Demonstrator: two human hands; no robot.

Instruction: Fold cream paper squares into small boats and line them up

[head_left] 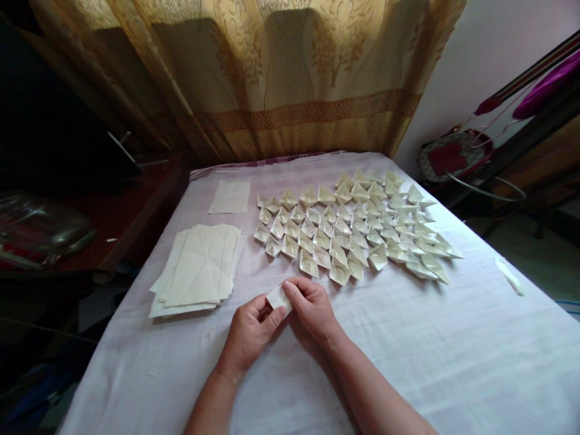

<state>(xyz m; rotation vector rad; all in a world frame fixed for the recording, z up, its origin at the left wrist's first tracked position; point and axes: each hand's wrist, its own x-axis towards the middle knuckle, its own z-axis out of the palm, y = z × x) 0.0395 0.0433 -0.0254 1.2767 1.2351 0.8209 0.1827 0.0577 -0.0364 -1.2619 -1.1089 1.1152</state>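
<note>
Between both hands, above the white cloth, is a small piece of folded paper [277,298]. My left hand [254,326] pinches its left and lower side, thumb on top. My right hand [312,305] closes on its right side, thumb pressed on its upper face. Fingers cover much of the paper, so its full shape is hidden. Just beyond the hands stand many folded paper boats [321,238] in close rows. Left of my left hand lies a stack of creased paper sheets [199,266], its edges uneven. A single sheet [230,197] rests behind the stack.
A white cloth [408,350] covers the table. Near its right edge lies a thin white strip [509,277]. A patterned curtain [290,72] hangs behind. At left is a dark red table [118,217] with a clear plastic-looking object [45,232]; a bag [453,154] is at right.
</note>
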